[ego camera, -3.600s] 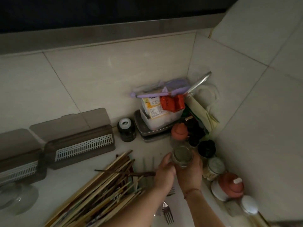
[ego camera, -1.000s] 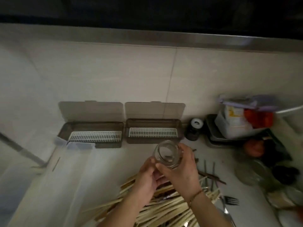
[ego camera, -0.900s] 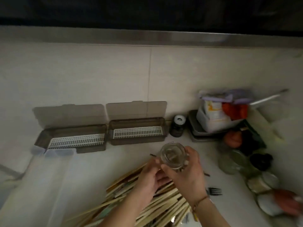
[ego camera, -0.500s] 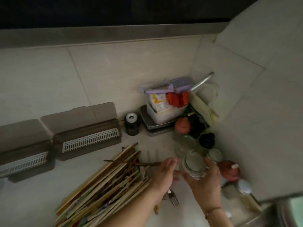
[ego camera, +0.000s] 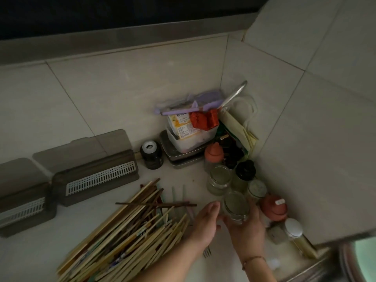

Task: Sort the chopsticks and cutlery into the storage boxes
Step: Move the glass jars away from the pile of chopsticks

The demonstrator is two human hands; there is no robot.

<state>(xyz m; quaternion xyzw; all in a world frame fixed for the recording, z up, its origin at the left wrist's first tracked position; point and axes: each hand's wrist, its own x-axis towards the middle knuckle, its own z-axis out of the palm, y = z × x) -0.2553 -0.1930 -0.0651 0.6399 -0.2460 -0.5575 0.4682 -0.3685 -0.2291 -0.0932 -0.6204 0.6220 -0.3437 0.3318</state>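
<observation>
A large heap of bamboo and dark wooden chopsticks [ego camera: 130, 233] lies on the pale counter at lower left. Two brown storage boxes [ego camera: 95, 176] [ego camera: 22, 208] with white slotted inserts stand open against the wall. My right hand [ego camera: 244, 228] grips a small clear glass jar [ego camera: 236, 205], standing on the counter beside other jars. My left hand [ego camera: 205, 222] hovers just left of the jar with relaxed fingers, holding nothing. A fork's tines [ego camera: 207, 253] peek out under my left forearm.
The right corner is crowded: another glass jar [ego camera: 219, 179], a black-capped jar [ego camera: 245, 171], orange-lidded bottles [ego camera: 274, 207], a dark bottle [ego camera: 151, 154], a metal tray [ego camera: 179, 159] with a plastic tub of packets. A sink edge [ego camera: 354, 259] shows at lower right.
The view swung from the boxes back to the corner. My right hand carried the jar right and lowered it next to the other jars; my left hand came off it.
</observation>
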